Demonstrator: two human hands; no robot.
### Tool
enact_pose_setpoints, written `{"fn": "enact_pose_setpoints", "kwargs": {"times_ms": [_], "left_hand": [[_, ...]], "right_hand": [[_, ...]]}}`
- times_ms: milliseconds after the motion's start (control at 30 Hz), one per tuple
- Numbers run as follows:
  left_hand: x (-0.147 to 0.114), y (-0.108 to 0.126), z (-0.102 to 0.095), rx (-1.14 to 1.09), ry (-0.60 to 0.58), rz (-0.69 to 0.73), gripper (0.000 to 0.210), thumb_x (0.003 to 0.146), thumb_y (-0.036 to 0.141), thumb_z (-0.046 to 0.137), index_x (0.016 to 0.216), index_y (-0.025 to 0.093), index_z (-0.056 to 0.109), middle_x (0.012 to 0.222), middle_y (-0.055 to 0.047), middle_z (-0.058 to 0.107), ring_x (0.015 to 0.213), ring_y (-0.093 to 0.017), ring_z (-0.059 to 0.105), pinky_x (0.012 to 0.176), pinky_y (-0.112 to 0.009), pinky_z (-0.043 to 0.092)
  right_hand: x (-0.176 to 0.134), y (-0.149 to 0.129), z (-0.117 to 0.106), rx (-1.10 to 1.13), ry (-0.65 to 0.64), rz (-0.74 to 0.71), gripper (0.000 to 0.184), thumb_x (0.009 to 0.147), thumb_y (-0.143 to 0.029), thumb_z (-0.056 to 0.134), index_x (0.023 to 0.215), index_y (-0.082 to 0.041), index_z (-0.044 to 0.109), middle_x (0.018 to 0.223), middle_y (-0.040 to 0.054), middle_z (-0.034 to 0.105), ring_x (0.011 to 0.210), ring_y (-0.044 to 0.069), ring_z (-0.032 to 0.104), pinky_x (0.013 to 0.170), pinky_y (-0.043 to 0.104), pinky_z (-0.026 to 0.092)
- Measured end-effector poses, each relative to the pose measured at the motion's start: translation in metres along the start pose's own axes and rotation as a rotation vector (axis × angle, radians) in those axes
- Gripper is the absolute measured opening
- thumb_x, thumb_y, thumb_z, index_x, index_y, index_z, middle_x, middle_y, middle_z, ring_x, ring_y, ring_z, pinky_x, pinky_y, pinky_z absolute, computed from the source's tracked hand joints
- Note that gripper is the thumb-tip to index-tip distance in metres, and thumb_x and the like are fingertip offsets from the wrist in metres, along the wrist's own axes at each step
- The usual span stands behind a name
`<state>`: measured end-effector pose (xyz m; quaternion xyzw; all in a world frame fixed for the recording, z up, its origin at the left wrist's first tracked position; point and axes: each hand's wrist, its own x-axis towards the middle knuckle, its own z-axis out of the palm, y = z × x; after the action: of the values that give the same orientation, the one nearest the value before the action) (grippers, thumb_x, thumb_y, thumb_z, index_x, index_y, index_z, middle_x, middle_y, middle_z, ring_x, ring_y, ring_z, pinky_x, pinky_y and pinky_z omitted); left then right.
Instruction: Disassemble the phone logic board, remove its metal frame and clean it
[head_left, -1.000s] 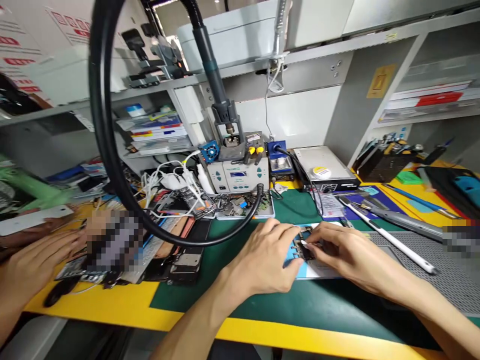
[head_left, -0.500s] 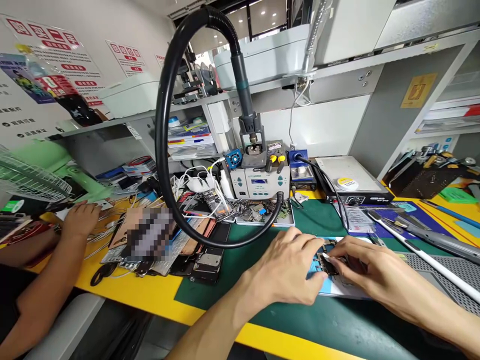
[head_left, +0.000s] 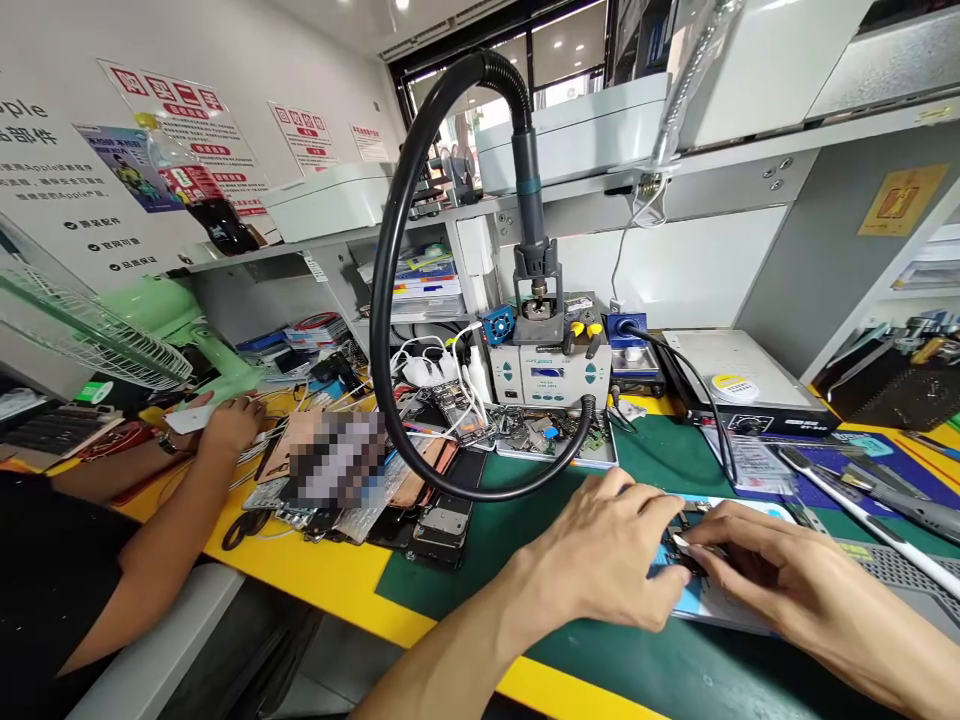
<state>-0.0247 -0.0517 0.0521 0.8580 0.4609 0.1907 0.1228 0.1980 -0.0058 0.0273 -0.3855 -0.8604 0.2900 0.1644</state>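
Note:
In front of me a blue-and-white pad (head_left: 694, 600) lies on the green mat, bearing a small dark device with bare inner parts (head_left: 686, 520), which looks like an opened phone. My left hand (head_left: 611, 550) curls at its left side, thumb and fingers holding its edges. From the right, my right hand (head_left: 772, 570) bends over the device. Its thumb and index finger pinch a small white piece (head_left: 679, 541) against the dark parts; the exact kind is too small to tell. Both hands cover much of the device.
Behind stands a hot-air station (head_left: 551, 375) with a thick black hose (head_left: 382, 300) looping forward. Left of the mat are piled phone parts (head_left: 442, 535). A co-worker's hand (head_left: 236, 422) is farther left. A white-handled brush (head_left: 870, 515) and tools lie right.
My view has turned slightly left, so everything sits further right in the picture. Both hands keep nearly the same hold on the device. The co-worker's hand stays near the cables.

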Motion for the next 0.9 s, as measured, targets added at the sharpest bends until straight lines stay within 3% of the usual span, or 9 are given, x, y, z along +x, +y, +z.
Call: {"fn": "enact_pose_setpoints", "kwargs": {"times_ms": [267,900], "left_hand": [[0.000,-0.001,-0.001,0.001,0.011,0.014,0.050,0.091,0.037,0.058,0.136,0.014,0.056,0.133,-0.010,0.068,0.121,-0.030,0.057,0.105,-0.044,0.050],[0.000,-0.001,0.004,-0.015,0.029,0.017,0.052,0.092,0.036,0.059,0.138,0.013,0.056,0.132,-0.009,0.068,0.118,-0.028,0.055,0.107,-0.041,0.049]], "right_hand": [[0.000,-0.003,0.000,0.019,-0.063,0.009,0.035,0.098,-0.051,0.052,0.105,-0.026,0.075,0.106,0.0093,0.076,0.091,0.027,0.073,0.083,0.037,0.061],[-0.001,-0.008,-0.004,-0.006,-0.052,0.048,0.035,0.098,-0.048,0.050,0.104,-0.022,0.074,0.107,0.0094,0.076,0.094,0.026,0.072,0.086,0.037,0.059]]}}
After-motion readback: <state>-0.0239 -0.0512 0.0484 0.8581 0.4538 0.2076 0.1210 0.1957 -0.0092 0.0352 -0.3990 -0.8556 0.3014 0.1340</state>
